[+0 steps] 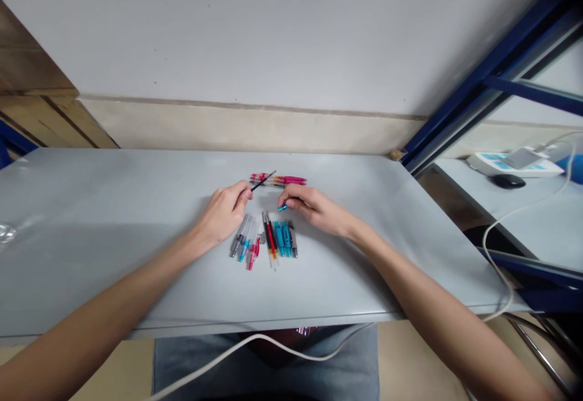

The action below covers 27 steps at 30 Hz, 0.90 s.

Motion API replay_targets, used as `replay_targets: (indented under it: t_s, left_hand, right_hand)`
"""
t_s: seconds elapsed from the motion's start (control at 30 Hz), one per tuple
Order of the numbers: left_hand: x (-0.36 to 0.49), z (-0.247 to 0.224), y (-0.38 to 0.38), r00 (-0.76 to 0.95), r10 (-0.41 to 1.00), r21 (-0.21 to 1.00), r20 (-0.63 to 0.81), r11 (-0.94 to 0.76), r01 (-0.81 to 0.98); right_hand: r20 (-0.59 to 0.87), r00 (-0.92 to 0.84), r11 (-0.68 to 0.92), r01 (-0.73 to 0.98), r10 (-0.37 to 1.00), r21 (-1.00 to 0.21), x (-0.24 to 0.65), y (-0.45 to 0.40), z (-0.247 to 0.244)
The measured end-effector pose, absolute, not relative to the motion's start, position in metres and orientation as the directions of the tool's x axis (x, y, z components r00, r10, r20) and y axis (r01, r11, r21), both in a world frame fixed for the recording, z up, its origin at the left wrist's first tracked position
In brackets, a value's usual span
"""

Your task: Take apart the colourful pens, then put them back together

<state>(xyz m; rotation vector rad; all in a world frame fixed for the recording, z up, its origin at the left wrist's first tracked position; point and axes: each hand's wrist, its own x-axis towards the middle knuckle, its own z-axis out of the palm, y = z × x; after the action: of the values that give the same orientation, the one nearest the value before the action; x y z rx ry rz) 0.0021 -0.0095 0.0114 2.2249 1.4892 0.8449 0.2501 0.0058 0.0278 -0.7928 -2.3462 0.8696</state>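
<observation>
Between the fingers of my left hand (230, 206) is a thin dark pen refill (264, 180), its free end slanting up to the right. My right hand (316, 206) pinches a small blue pen part (282, 207), partly covered by the fingers. Below the hands lie clear pen barrels (246, 234) with grey, blue and pink tips. Beside them are several ink refills (270, 234), some red and some dark. Blue pen grips (282, 238) and a grey one (293, 240) lie to their right. Pink pens (291, 179) rest behind the hands.
The grey table (113, 206) meets a wall at the back. A blue metal frame (478, 79) stands on the right, with a black mouse (507, 181) and a white device (514, 161) beyond it. A white cable (489, 255) hangs over the right edge. Clear plastic (6, 233) lies far left.
</observation>
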Motion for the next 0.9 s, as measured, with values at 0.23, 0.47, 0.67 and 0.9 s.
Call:
replay_targets:
  t_s: [0.23, 0.47, 0.67, 0.9]
  left_hand:
    - [0.003, 0.01, -0.01, 0.3, 0.914, 0.562, 0.272, -0.404, 0.722]
    - [0.005, 0.01, -0.012, 0.285, 0.919, 0.571, 0.273, -0.393, 0.721]
    - [0.007, 0.011, -0.012, 0.284, 0.92, 0.574, 0.271, -0.391, 0.719]
    - [0.007, 0.011, -0.013, 0.291, 0.916, 0.565, 0.276, -0.399, 0.722]
  right_hand:
    - [0.21, -0.704, 0.528, 0.267, 0.678, -0.806, 0.24, 0.0, 0.026]
    - [0.223, -0.773, 0.567, 0.206, 0.594, -0.798, 0.231, -0.01, 0.026]
    - [0.239, -0.801, 0.617, 0.196, 0.549, -0.762, 0.229, -0.008, 0.019]
    - [0.277, -0.817, 0.702, 0.203, 0.505, -0.683, 0.223, -0.013, 0.023]
